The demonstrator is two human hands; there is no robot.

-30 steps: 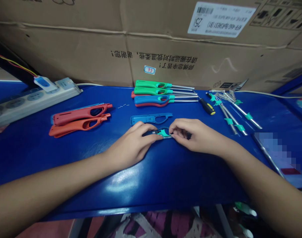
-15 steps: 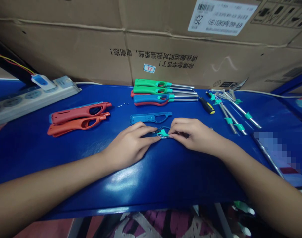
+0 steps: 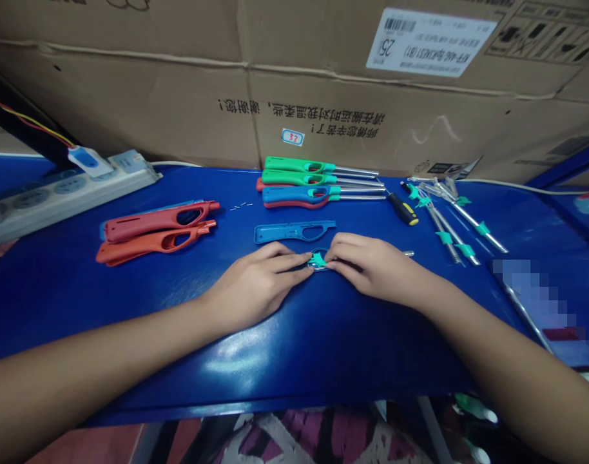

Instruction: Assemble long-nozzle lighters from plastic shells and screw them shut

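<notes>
A partly built long-nosed lighter lies between my hands, its teal trigger (image 3: pixel 318 259) showing in a blue shell half. My left hand (image 3: pixel 258 280) grips the handle end, fingertips pressed against the trigger's left side. On the other side, my right hand (image 3: pixel 366 261) pinches the lighter beside the trigger, thumb and forefinger together. The silver tube's tip (image 3: pixel 408 253) sticks out to the right behind that hand; most of the lighter is hidden. Just beyond my hands lies a separate blue shell half (image 3: pixel 275 232), inner side up.
Assembled lighters (image 3: pixel 294 176) are stacked at the back, near a black-and-yellow screwdriver (image 3: pixel 403 209). Red and orange shells (image 3: pixel 154 232) lie left, beside a power strip (image 3: pixel 77 190). Several tube-and-trigger parts (image 3: pixel 449 225) lie right. Small pins (image 3: pixel 241 207) lie mid-table. A cardboard box (image 3: pixel 178 122) stands behind.
My left fingertips have shifted slightly right, closer to the teal trigger, covering dark parts that showed beside it. My right hand stays at nearly the same place. The view has shifted a little.
</notes>
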